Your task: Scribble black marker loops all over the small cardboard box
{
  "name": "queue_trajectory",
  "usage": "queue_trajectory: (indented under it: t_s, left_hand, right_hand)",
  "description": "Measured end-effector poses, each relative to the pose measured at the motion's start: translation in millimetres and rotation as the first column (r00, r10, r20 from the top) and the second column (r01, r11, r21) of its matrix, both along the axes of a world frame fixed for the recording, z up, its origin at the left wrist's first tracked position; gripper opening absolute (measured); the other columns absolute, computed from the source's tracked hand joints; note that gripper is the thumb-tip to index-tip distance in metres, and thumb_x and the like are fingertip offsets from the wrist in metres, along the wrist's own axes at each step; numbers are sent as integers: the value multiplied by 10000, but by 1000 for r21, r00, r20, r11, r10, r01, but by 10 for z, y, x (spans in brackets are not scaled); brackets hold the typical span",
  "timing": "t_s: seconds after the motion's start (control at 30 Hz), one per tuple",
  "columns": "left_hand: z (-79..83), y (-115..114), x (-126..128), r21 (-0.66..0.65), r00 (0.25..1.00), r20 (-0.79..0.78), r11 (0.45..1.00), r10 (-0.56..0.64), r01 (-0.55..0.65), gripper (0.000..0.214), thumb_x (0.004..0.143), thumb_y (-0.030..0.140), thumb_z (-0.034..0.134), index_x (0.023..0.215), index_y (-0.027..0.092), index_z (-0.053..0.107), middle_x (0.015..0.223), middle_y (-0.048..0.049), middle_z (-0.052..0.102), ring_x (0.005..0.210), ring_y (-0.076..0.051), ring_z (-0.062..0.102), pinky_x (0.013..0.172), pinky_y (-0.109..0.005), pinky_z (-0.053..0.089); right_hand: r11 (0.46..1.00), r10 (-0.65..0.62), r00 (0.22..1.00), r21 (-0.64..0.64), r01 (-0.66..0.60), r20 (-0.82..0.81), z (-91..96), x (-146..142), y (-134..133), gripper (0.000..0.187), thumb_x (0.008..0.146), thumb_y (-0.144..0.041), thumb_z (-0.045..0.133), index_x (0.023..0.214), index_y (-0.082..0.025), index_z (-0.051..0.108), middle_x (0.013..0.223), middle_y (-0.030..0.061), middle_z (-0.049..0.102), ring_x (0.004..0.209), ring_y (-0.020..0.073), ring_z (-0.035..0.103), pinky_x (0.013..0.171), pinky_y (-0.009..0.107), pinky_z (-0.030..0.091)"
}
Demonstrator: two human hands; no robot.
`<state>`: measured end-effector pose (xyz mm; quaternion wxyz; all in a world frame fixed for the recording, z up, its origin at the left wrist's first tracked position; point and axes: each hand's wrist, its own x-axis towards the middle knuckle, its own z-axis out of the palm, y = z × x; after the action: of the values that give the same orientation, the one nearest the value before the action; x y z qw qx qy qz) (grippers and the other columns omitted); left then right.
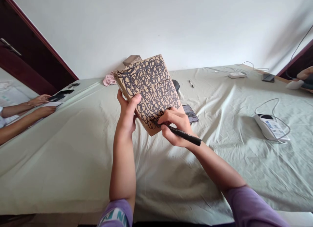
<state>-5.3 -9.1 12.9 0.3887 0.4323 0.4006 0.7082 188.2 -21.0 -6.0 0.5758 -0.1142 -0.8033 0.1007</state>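
My left hand point(127, 113) grips the left edge of a brown cardboard box point(150, 90), thumb laid on its front face. Black looping scribbles cover that face. The box is held tilted above the table. My right hand point(175, 127) is closed round a black marker point(184, 135), whose tip touches the lower part of the scribbled face. Both my sleeves are purple.
A pale green cloth point(73, 155) covers the table. A phone point(190, 113) lies behind the box, a pen point(191, 83) farther back. A white device with cable point(270, 126) sits right. Another person's arms point(26, 109) rest at the left edge. A pink cloth point(109, 79) lies by the wall.
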Motion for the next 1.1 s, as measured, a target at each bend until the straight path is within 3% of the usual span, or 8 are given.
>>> queue_trajectory:
  t_s: [0.1,0.27,0.43,0.53,0.63,0.8,1.0,1.1]
  left_hand:
    - [-55,65,-59,20,999,-40,1000,-5,6,949,835,477,860,1617,358,337,1588,-81,617,1458,-276,640,1162,-362,553]
    - [-285,343,-327,3,985,-166,998,55,-55,1122,815,523,868,1705,383,199,1494,-116,625,1364,-307,678,1074,-397,588]
    - [-620,637,-607,-134,974,-207,984,93,-122,1246,723,359,879,1719,389,131,1467,-138,598,1303,-328,676,937,-412,623]
    - [-794,714,-711,-209,979,-200,974,43,-86,1312,666,301,875,1714,430,96,1513,-131,576,1333,-336,659,895,-403,628]
    - [-909,718,-799,-222,964,-256,975,-71,13,1383,641,289,891,1721,456,43,1582,-125,541,1405,-337,620,1019,-468,609]
    - [-934,646,-892,-261,861,-447,956,-243,134,1486,640,265,939,1756,432,-28,1743,-143,386,1622,-370,416,1313,-569,384]
    - [-857,550,-931,-382,804,-464,903,-372,197,1483,692,280,943,1772,382,-68,1782,-158,373,1657,-391,378,1358,-584,317]
    - [-829,526,-973,-381,756,-512,897,-407,225,1461,711,313,941,1780,376,-53,1830,-143,303,1678,-387,345,1370,-567,309]
  right_hand:
    - [998,51,998,26,-52,39,-24,-10,21,91,898,-159,588,918,-238,628,732,-28,685,621,148,598,704,344,439]
    - [957,290,956,-49,-287,45,-78,-42,30,134,925,-126,568,941,-231,650,781,-4,711,666,144,629,661,290,492]
    - [926,378,910,-87,-368,170,-160,-104,19,136,938,-130,558,946,-219,662,730,-14,659,639,141,565,686,294,490]
    - [909,417,872,-131,-396,256,-216,-124,37,112,968,-170,576,967,-207,682,756,1,675,674,149,580,705,297,485]
    - [905,426,848,-155,-397,314,-251,-133,53,121,997,-193,580,989,-197,701,785,17,695,704,156,602,726,299,484]
    - [899,437,824,-195,-392,362,-286,-146,49,132,1016,-219,594,1035,-197,723,847,32,731,759,165,643,771,302,504]
    - [888,458,822,-213,-407,339,-230,-112,45,141,1035,-241,605,1047,-188,735,832,32,727,730,151,640,726,283,510]
    - [877,474,848,-215,-430,237,-157,-54,71,130,1036,-217,625,1039,-177,748,834,30,746,708,132,663,706,264,535]
